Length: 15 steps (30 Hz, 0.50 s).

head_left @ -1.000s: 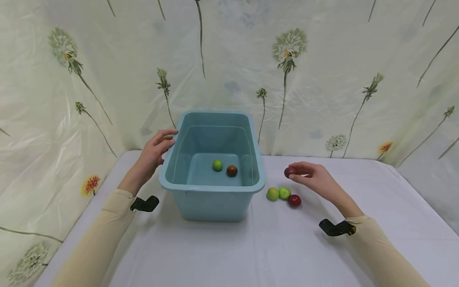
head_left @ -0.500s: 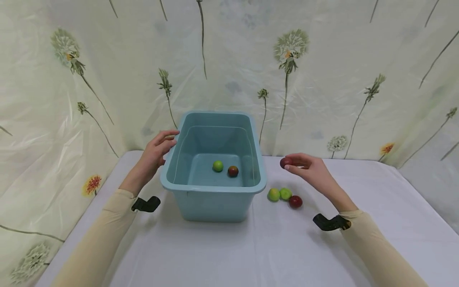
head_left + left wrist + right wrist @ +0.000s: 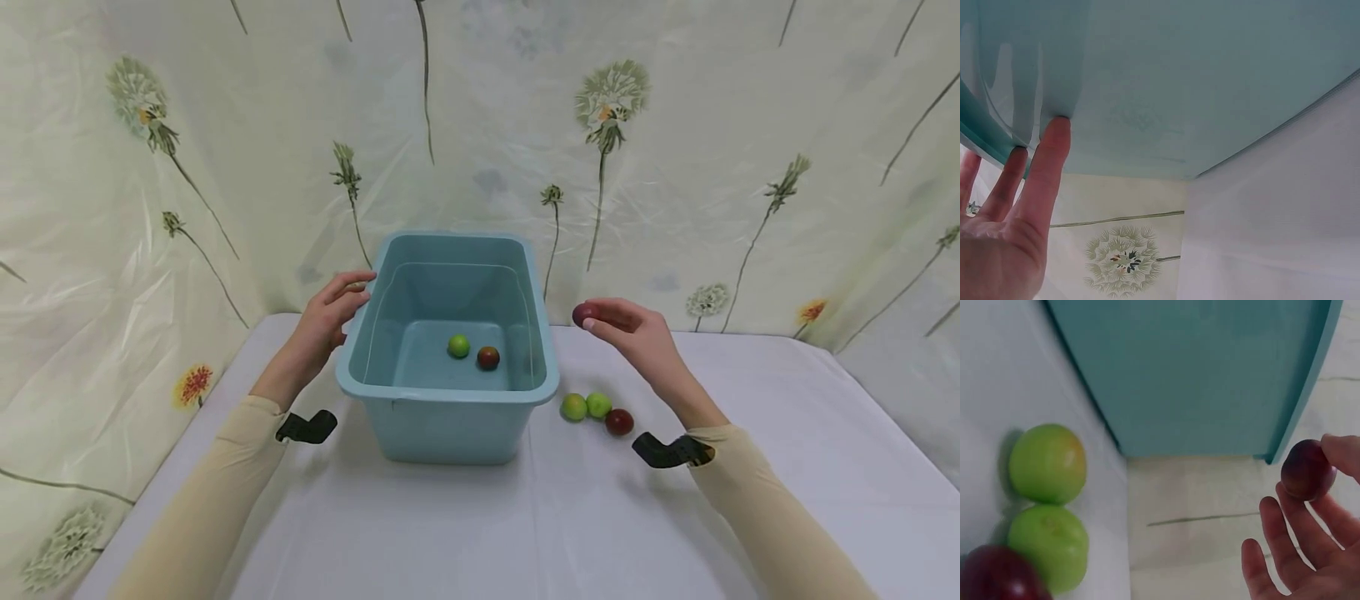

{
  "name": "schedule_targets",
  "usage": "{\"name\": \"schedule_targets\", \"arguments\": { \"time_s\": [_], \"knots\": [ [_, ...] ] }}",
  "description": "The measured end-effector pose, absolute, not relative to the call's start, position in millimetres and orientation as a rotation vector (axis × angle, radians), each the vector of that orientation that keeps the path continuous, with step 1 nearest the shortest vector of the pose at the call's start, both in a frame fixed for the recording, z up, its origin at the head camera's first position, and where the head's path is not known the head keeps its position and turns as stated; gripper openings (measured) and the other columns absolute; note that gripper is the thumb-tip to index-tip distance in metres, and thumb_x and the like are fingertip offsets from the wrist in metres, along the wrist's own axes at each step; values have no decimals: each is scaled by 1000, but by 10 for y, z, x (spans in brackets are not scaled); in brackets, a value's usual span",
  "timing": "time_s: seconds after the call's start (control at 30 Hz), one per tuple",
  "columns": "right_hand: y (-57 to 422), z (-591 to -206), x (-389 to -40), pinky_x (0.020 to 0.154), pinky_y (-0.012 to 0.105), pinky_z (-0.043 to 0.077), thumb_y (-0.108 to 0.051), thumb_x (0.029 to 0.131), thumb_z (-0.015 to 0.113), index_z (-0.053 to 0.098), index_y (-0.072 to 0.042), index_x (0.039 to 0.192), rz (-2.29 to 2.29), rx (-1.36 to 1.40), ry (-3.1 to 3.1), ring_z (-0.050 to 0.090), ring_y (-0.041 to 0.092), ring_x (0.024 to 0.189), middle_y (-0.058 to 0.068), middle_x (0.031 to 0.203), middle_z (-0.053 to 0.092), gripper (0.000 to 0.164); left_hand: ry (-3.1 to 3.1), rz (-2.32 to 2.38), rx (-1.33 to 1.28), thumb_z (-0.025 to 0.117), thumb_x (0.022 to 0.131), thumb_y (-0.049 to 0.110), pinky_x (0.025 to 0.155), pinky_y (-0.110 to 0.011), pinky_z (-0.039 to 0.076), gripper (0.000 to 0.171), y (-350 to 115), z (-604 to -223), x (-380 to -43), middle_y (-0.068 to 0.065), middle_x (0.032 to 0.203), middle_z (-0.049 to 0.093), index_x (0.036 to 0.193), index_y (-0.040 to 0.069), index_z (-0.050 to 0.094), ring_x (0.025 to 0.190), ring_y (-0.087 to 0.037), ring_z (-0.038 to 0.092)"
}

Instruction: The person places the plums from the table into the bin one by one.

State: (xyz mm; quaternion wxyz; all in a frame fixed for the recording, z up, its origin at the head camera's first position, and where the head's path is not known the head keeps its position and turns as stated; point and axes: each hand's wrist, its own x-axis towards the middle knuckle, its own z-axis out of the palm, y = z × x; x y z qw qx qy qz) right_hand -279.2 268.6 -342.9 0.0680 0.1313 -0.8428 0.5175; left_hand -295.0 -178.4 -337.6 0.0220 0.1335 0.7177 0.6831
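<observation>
My right hand [image 3: 637, 342] pinches a dark red plum [image 3: 584, 314] between thumb and fingertips, raised above the table just right of a blue plastic tub [image 3: 442, 425]. In the right wrist view this plum [image 3: 1307, 470] is level with the tub's rim. My left hand [image 3: 322, 317] touches the tub's left side, and its fingertips [image 3: 1057, 128] rest against the outer wall under the rim. Inside the tub lie a green plum [image 3: 459, 346] and a reddish-brown one [image 3: 488, 358], a little apart.
Right of the tub, two green fruits [image 3: 574, 407] and a dark red one [image 3: 619, 422] lie close together on the white tablecloth [image 3: 450, 533]. A flower-printed sheet [image 3: 480, 125] hangs behind the table.
My right hand has lifted the dark red plum up and carried it left, closer to the tub. The left hand stays against the tub's side.
</observation>
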Motion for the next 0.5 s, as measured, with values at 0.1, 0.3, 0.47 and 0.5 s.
{"name": "schedule_targets", "arguments": {
  "time_s": [0.1,0.3,0.47,0.5],
  "knots": [
    [2636,-3389,-2799,91,25,48,-39,93,67,61,-15,131,1596,411,-2497,60,15,110,4,123,65,45,2224,2118,406,52,101,36,77,-33,53,43,-1783,-3380,-2955,-9,134,51,141,20,49,124,-29,47],
    [2541,-3302,-2813,91,25,47,-34,95,67,61,-12,132,1643,439,-2428,59,15,111,6,124,65,44,2231,2115,407,53,100,38,80,-36,52,45,-1784,-3395,-2967,-9,134,51,141,20,49,126,-30,46],
    [2489,-3247,-2851,93,29,46,-33,95,67,61,-13,133,1632,450,-2417,58,15,114,5,125,64,44,2244,2113,429,53,100,39,82,-37,52,46,-1791,-3411,-2985,-8,137,48,141,19,48,129,-32,45],
    [2477,-3236,-2860,94,30,46,-33,95,67,61,-13,133,1630,453,-2416,58,15,114,5,126,64,44,2245,2113,428,54,100,39,82,-37,52,46,-1791,-3413,-2986,-7,138,47,141,19,48,128,-32,46]
  ]
}}
